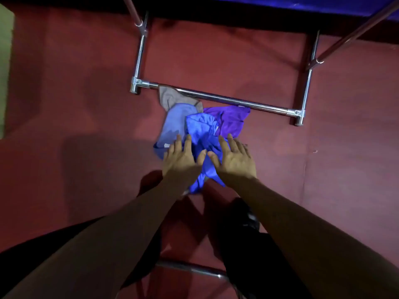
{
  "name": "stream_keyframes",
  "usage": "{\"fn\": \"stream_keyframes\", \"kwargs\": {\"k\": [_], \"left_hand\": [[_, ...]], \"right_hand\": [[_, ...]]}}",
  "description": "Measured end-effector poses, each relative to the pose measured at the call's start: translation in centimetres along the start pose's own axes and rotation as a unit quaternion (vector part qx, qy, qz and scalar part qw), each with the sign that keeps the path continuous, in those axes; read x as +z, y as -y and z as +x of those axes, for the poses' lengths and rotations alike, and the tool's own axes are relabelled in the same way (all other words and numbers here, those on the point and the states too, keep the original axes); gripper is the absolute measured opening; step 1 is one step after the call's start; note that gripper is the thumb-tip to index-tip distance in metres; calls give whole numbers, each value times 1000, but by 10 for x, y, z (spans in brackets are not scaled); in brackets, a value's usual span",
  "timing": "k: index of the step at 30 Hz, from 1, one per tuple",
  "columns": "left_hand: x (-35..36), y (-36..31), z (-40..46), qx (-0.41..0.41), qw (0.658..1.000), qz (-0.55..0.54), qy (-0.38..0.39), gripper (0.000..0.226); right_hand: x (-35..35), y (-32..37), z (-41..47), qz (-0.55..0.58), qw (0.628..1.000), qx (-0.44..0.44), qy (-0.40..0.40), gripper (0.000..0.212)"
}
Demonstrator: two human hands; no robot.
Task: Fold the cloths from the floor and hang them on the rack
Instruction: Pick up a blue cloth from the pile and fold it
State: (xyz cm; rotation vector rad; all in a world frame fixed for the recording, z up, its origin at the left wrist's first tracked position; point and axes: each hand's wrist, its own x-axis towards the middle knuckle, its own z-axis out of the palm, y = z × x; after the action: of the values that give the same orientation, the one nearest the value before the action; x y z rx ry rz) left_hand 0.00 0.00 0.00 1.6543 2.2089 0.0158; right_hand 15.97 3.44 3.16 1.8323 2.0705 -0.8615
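I look down at my left hand (182, 159) and right hand (234, 157), both flat with fingers spread, over a crumpled bright blue cloth (200, 130) atop a small heap on the dark red floor (75, 93). Beneath it lie a pale blue cloth (174, 119), a purple cloth (231, 119) and a grey cloth (170, 97), beside the chrome rack's lower bar (226, 99). Lifting carelessly, I might drag up two tangled cloths. No containers are visible.
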Motion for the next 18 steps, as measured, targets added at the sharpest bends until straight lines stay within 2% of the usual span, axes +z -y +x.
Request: {"fn": "stream_keyframes", "kwargs": {"k": [2,5,10,16,18], "left_hand": [[4,-7,13,-39,996,-50,56,64],[27,-5,31,-47,995,-62,63,53],[50,-6,41,-166,963,-162,139,54],[33,-22,33,-141,938,-281,143,27],[12,-29,28,-141,925,-320,150,28]], "right_hand": [[11,-4,16,-2,1000,4,3,73],[25,-12,36,-18,1000,1,2,73],[31,-12,40,-40,999,-20,4,75],[17,-3,17,-49,998,-27,-21,75],[3,-1,5,-37,999,-20,-26,74]]}}
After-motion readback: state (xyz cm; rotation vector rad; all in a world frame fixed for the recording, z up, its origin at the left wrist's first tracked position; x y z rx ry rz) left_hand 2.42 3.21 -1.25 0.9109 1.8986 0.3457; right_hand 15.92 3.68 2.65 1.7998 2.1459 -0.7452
